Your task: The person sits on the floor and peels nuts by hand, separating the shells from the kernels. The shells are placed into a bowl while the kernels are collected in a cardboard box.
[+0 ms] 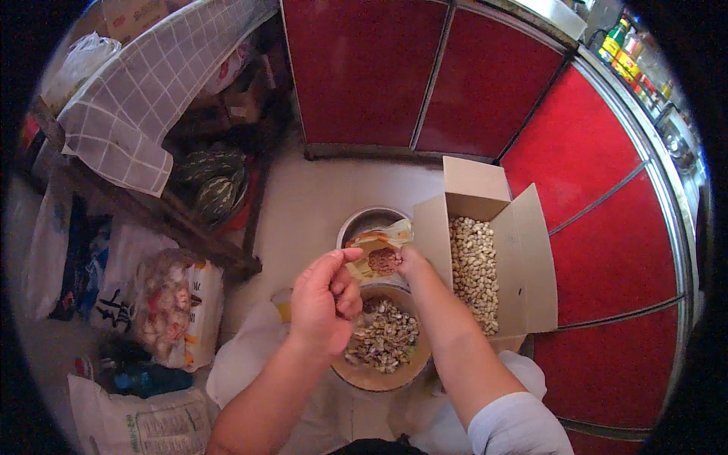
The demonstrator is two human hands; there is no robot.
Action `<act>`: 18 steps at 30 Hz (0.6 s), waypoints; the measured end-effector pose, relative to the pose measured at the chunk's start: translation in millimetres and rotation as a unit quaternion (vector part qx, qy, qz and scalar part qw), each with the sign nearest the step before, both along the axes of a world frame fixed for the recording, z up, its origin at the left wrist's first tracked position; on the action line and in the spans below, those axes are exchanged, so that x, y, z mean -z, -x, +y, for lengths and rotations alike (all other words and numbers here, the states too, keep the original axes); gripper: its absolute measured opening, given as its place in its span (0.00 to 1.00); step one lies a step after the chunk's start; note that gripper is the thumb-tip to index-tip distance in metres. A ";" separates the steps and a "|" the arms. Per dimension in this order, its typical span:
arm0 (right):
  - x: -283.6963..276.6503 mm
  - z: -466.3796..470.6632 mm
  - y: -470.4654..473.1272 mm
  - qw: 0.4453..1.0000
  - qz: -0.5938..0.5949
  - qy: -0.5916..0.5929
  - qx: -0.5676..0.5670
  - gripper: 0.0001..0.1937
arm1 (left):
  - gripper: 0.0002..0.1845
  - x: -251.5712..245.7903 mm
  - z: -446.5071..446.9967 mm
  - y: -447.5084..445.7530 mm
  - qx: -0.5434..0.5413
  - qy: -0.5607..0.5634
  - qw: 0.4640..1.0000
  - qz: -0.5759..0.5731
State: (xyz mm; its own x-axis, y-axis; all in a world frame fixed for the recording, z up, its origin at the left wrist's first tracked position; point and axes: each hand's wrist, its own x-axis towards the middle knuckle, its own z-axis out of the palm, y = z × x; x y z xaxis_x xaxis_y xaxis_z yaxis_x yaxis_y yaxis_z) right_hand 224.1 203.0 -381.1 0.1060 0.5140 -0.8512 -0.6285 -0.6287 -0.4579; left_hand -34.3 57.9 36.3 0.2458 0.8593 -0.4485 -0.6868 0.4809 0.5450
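Note:
My left hand [327, 301] hovers over the left rim of a round bin [340, 372]. Its fingers are half curled, and whether anything lies between them is hidden. The bin holds a heap of empty peanut shells [384, 338]. Just beyond it stands a metal basin [344, 230] with a crumpled yellowish bag [398, 230] inside. Reddish shelled peanuts [382, 261] lie in a small pile there. My right hand [408, 260], blurred, is at the right edge of this pile; its fingertips are unclear. Unshelled peanuts [475, 267] fill an open cardboard box [526, 267] on the right.
Red cabinets [364, 74] line the back and right. On the left, a table carries a checked cloth [131, 102], with watermelons [216, 187] beneath. A plastic bag [165, 307] and a white printed sack [142, 421] rest nearby. Bottles [614, 42] stand on the counter.

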 end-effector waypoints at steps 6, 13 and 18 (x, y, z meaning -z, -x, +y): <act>-111.9 -20.5 75.6 0.998 0.043 -0.010 0.042 0.10 | 0.13 7.9 -0.2 7.3 -0.031 0.000 0.999 0.021; -258.9 -65.4 65.4 0.941 -0.221 -0.182 -0.181 0.12 | 0.18 23.3 0.2 -10.2 0.005 0.037 0.994 -0.100; -384.9 -142.0 87.9 0.759 -0.409 -0.438 -0.254 0.06 | 0.22 46.5 -6.8 -10.9 -0.003 0.030 0.993 -0.117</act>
